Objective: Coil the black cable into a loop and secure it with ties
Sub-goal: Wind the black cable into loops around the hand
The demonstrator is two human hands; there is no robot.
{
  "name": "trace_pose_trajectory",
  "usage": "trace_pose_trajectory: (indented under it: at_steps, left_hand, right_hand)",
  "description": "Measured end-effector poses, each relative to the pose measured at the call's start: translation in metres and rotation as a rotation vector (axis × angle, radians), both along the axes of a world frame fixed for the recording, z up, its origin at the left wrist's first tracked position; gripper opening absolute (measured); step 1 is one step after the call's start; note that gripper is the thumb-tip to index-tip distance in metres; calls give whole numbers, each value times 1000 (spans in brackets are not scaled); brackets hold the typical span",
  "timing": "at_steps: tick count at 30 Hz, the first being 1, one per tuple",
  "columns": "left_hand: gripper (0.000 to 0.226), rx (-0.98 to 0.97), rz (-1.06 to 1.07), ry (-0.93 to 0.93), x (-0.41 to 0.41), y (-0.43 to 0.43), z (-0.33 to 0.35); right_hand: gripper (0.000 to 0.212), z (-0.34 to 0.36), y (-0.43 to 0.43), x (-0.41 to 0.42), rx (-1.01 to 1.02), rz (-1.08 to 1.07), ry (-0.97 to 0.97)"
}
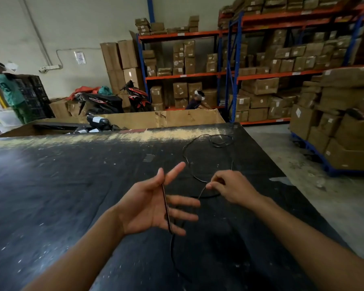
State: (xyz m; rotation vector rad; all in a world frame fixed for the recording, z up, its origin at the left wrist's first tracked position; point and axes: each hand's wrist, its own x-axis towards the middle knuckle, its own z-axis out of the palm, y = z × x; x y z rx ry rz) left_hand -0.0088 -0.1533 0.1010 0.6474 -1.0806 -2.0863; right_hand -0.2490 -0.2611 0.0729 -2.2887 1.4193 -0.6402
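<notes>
Cable (166,208) runs across L hand (149,206) palm, fingers spread; R hand (229,187) at 3 o'clock pinches cable w/ fingertips above table (72,185).

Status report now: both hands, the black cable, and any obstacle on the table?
Left hand open, cable across the palm. Right hand pinching the black cable. Cable mostly loose on the table, not coiled, no ties seen. Nothing in the way.
</notes>
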Motion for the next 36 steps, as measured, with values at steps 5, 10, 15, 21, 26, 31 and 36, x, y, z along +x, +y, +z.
trace_pose_trajectory:
  at_steps: [5, 10, 15, 21, 26, 31, 36]
  left_hand:
    - [45, 126, -36, -314, -14, 9, -17]
    - [50, 167, 124, -416, -13, -6, -26]
    - [48, 169, 262, -388, -3, -27, -23]
    - [45, 120, 417, -251, 0, -49, -8]
    - [45, 57, 477, -19, 15, -64, 9]
    - [44, -10, 498, 80, 14, -63, 14]
    - [43, -63, 499, 168, 15, -56, 21]
  right_hand:
    - [27, 39, -15, 9, -106, -21, 62]
    - [28, 72, -9, 26, -239, 4, -14]
    - [19, 85, 19, 43, -241, 98, -132]
    - [18, 79, 45, 45, -213, 113, -238]
    - [22, 46, 62, 33, -22, 111, -231]
    - [24, 23, 78, 30, 239, 182, -397]
    - [23, 9, 84, 26, 304, 265, -325]
